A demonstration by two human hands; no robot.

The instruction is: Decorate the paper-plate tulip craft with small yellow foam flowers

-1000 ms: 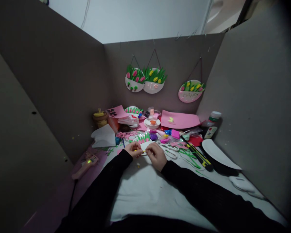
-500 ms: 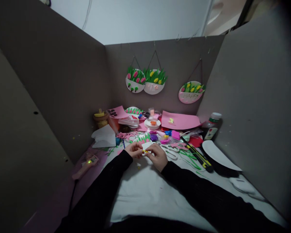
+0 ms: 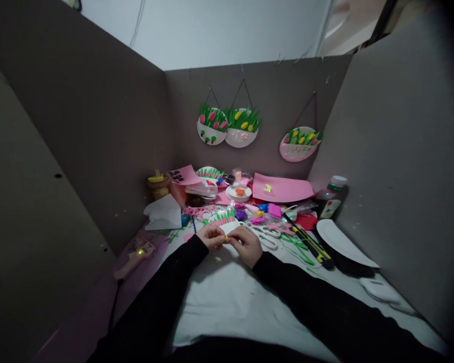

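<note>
My left hand [image 3: 210, 236] and my right hand [image 3: 245, 244] meet over the white table cover [image 3: 227, 297], fingertips pinched together on a tiny yellow piece [image 3: 226, 239]. Just behind the fingers lies a small white paper piece [image 3: 230, 228], in front of a half plate with green grass and pink tulips [image 3: 221, 218]. A yellow scrap [image 3: 217, 260] lies on the cover below my left hand. Both arms wear black sleeves.
White scissors [image 3: 267, 234] and a yellow-black utility knife [image 3: 310, 244] lie right of my hands. A glue gun [image 3: 134, 254] with a lit green light rests at left. A glue bottle [image 3: 331, 199], pink sheet [image 3: 282, 187], white half plate [image 3: 342, 241] and three hanging tulip plates [image 3: 230, 126] stand behind.
My hands have closed slightly together around the yellow piece and shifted a little lower; otherwise the scene is unchanged.
</note>
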